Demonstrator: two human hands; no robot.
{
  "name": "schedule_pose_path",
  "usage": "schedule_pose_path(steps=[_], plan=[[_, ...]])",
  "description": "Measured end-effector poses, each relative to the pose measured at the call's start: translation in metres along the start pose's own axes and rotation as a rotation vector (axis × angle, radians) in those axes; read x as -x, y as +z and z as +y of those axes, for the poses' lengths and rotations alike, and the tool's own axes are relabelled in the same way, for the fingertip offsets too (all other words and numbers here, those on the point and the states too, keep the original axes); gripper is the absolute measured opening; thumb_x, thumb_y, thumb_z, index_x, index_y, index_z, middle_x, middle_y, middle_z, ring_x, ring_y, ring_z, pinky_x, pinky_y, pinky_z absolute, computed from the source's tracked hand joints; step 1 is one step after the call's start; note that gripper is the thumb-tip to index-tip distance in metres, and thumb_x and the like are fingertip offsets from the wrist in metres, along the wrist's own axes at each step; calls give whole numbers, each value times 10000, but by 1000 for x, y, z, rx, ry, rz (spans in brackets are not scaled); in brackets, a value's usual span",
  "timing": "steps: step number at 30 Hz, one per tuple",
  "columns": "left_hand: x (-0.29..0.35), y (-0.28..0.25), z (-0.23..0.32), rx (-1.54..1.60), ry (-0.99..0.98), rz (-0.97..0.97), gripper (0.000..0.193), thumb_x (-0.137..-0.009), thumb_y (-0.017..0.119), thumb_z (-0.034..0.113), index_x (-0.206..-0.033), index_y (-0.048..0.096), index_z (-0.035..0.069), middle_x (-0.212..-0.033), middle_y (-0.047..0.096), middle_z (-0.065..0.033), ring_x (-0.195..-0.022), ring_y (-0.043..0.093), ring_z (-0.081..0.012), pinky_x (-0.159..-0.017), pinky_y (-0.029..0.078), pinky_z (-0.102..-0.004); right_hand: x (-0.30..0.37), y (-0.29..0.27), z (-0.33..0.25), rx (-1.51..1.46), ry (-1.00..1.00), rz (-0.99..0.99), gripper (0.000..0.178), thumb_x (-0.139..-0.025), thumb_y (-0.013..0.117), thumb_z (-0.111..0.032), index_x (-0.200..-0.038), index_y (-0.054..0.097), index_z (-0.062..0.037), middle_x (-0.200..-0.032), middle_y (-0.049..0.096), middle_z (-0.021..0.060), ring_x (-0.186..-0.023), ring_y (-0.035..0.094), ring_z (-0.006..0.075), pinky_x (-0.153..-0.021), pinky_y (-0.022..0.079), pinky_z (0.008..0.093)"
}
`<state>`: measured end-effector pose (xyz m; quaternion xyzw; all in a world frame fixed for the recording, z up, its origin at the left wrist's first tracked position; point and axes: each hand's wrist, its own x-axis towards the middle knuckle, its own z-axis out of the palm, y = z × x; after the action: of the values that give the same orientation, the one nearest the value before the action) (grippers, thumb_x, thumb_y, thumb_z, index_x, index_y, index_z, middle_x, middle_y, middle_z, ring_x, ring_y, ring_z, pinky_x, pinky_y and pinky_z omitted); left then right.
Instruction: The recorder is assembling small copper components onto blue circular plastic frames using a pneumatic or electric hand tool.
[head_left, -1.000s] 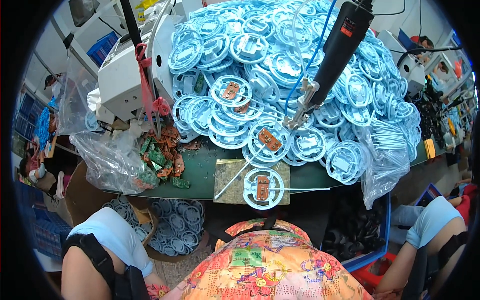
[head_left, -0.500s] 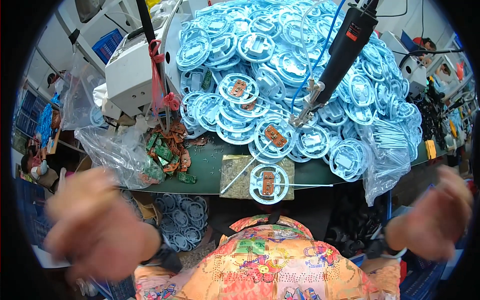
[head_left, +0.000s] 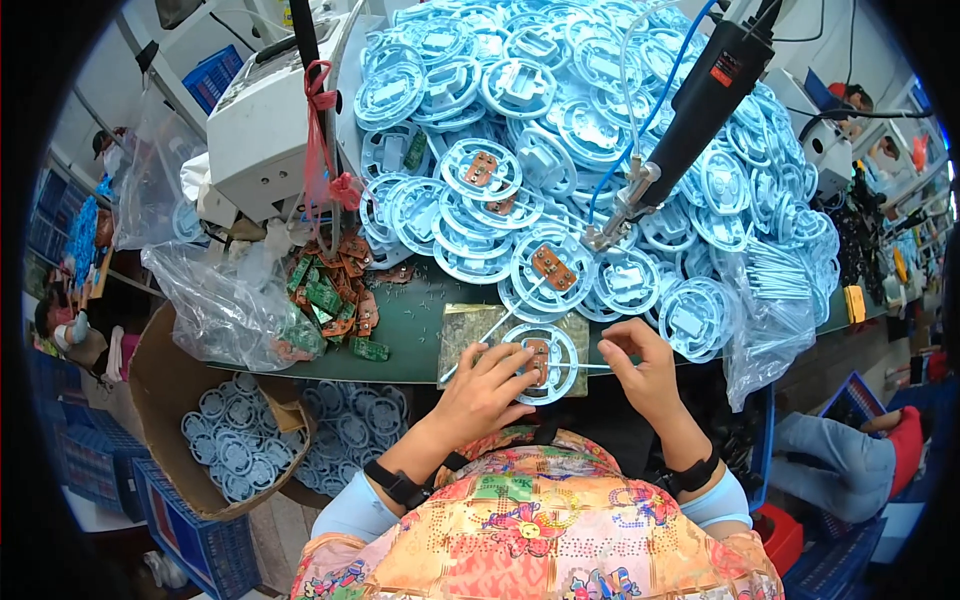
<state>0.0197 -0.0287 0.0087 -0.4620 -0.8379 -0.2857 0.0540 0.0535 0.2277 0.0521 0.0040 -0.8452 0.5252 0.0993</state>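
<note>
A light-blue round plastic part (head_left: 566, 352) with a reddish-brown circuit board (head_left: 538, 360) lies on a worn square pad (head_left: 462, 340) at the table's front edge. My left hand (head_left: 480, 392) lies over the part's left side, fingers stretched out and touching it. From the part a thin pale-blue rod (head_left: 592, 366) runs right toward my right hand (head_left: 645, 370). That hand is loosely curled, seemingly open; its palm covers the rod's far end, so contact there is hidden. Another rod (head_left: 490, 333) slants across the pad, partly behind the left fingers.
Blue round parts (head_left: 520, 88) heap across the back. An electric screwdriver (head_left: 712, 100) hangs over them. Circuit boards (head_left: 330, 290) and a plastic bag (head_left: 215, 310) lie left; bagged rods (head_left: 780, 270) lie right. A cardboard box (head_left: 160, 420) of parts stands below left.
Both my hands have swung inward from the far sides, the left onto the round part and the right beside its rod. The cardboard box at lower left has come into sight.
</note>
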Motion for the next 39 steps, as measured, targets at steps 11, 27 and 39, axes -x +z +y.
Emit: schedule_pose_path(steps=[11,27,39], plan=[[5,18,-1,2,3,95,541,-714,822,294,-1197,643,130,-1329,585,-74,-1236,510,-266,-996,338,-492,-75,-34,-14,-69,-363,519,242,-866,628,12,-1085,532,-21,-1054,523,70,-950,547,150,-815,474,274],[3,20,-1,53,-16,190,486,-782,784,260,-1224,630,132,-1255,640,-53,-1185,533,-264,-997,339,-499,-152,-68,-148,-520,-538,239,330,-879,625,-49,-1176,521,51,-888,662,140,-674,660,198,-591,539,314],[-11,22,4,23,-113,327,356,-783,763,219,-1094,636,101,-1069,686,-24,-1025,600,-212,-969,348,-468,-85,2,-150,-804,-347,199,341,-846,643,2,-1153,508,66,-872,627,148,-648,625,186,-560,525,310]])
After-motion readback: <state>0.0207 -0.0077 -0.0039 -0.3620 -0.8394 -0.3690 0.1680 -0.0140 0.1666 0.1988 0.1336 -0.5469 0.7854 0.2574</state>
